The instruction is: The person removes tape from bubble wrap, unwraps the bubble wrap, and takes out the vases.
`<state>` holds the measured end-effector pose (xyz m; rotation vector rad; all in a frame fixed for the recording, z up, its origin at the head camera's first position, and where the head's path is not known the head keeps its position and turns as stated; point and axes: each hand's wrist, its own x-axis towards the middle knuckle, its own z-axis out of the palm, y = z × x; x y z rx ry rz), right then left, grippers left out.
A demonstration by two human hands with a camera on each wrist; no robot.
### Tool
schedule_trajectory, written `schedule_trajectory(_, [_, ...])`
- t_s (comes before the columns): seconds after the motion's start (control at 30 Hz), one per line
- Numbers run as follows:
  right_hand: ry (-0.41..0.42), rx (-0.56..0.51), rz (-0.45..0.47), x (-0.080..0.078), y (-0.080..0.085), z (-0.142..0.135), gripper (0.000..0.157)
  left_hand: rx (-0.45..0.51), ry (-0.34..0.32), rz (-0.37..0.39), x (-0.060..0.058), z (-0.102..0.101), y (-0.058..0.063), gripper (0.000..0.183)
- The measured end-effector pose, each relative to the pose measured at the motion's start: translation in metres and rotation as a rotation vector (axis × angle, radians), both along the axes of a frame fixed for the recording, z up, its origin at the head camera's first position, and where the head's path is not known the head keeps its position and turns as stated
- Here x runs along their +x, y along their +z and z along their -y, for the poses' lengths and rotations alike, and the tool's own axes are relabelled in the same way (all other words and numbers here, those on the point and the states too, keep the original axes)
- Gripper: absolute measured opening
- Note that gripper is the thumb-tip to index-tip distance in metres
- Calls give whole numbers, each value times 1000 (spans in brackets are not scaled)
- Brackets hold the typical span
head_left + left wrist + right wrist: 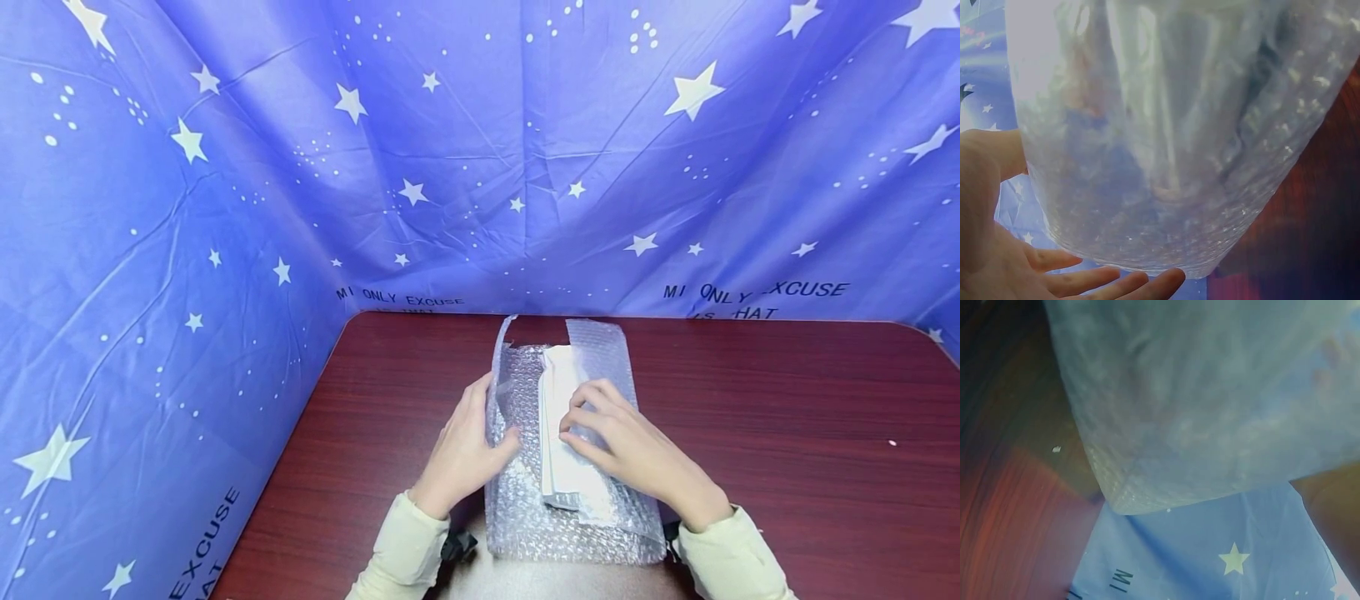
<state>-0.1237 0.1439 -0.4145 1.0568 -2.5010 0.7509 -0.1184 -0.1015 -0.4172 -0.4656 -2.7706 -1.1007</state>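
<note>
A sheet of clear bubble wrap (570, 542) lies on the table with its two sides folded up and inward. On it rests a white oblong thing (558, 392) with layered edges; its exact kind cannot be told. My left hand (468, 450) is at the raised left flap, its fingers fairly straight along the outside and its thumb over the near side; the left wrist view shows these fingers (1085, 278) spread beside the wrap (1147, 225). My right hand (622, 442) has curled fingers pinching the right flap's edge over the white thing. The wrap (1179, 425) fills much of the right wrist view.
The dark red wooden table (787, 417) extends to both sides. A blue star-patterned cloth (487, 167) hangs behind it and at the left. A tiny white scrap (892, 443) lies at the right.
</note>
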Motion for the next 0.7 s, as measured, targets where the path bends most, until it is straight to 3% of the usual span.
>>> schedule_trajectory(0.37, [-25,4,-23,0,-2,-12,9,5,9,39,-1,2,0,78])
schedule_trajectory(0.7, [-46,10,-12,2,-2,-21,11,8,29,30,-2,5,1,71])
